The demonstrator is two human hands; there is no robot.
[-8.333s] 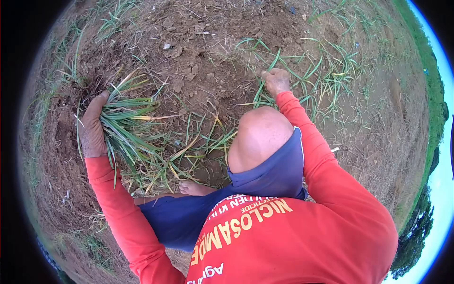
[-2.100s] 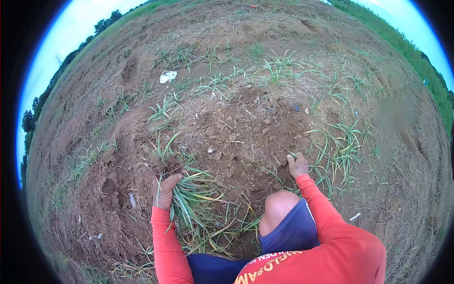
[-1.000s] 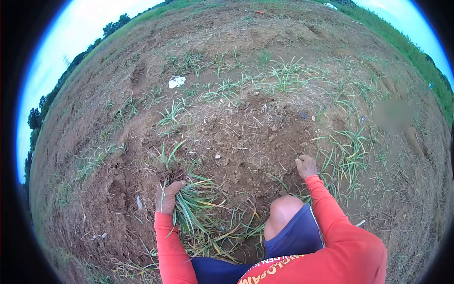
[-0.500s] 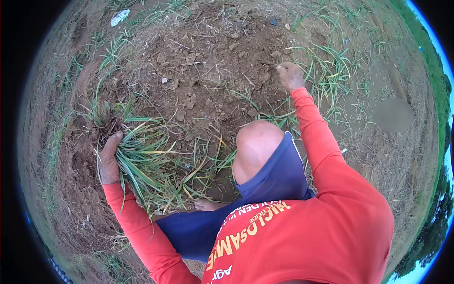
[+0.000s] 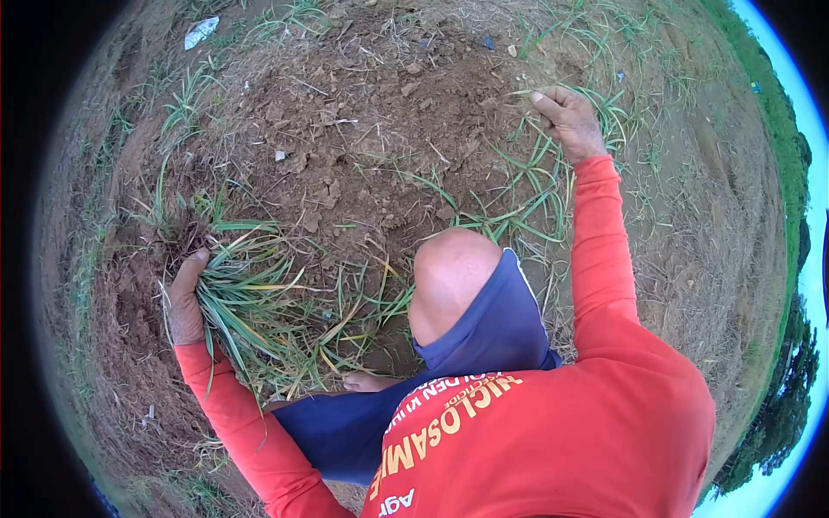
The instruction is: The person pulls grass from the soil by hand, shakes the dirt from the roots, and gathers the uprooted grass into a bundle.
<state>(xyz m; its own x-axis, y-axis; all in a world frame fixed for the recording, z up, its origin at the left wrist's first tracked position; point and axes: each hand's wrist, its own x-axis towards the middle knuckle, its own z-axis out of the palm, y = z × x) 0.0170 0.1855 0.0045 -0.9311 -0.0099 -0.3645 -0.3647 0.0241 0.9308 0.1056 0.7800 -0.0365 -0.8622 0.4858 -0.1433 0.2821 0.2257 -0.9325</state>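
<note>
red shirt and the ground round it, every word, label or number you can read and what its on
"NICLOSAM", yellow, on the red shirt; letters after it unclear in a fold
"SECTICIDE", small, same shirt, start unclear
"OLDEN K", white, same shirt; the rest too distorted
"Agr", white, same shirt, cut off
White scrap: too small to tell any print

We see bare brown ground (image 5: 389, 129), cracked and crumbly across the upper middle of the frame, with dry stalks and small grass tufts (image 5: 186, 104) strewn over it. A crumpled white scrap (image 5: 201, 33) lies at the upper left, and a small pale stone (image 5: 280, 156) sits left of centre. Loose green and yellowing blades (image 5: 345, 319) lie tangled below the middle.
</note>
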